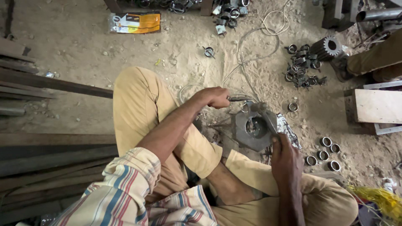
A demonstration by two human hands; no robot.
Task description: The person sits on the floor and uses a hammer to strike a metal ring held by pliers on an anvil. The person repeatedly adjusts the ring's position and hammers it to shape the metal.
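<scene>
Striped sleeve (125,188); metal plate (253,127) between both hands' grips.

An orange and white packet (135,22) lies on the sandy floor (75,46) at the upper left of the frame. Long dark metal bars (50,83) run along the left edge. At upper right, a toothed gear (327,48) stands beside a heap of small metal rings (302,67). 4 more rings (325,150) sit at lower right, below a pale wooden board (377,105). A loose whitish wire (268,29) curls across the top centre. Yellow fibres (379,199) bunch in the lower right corner.
</scene>
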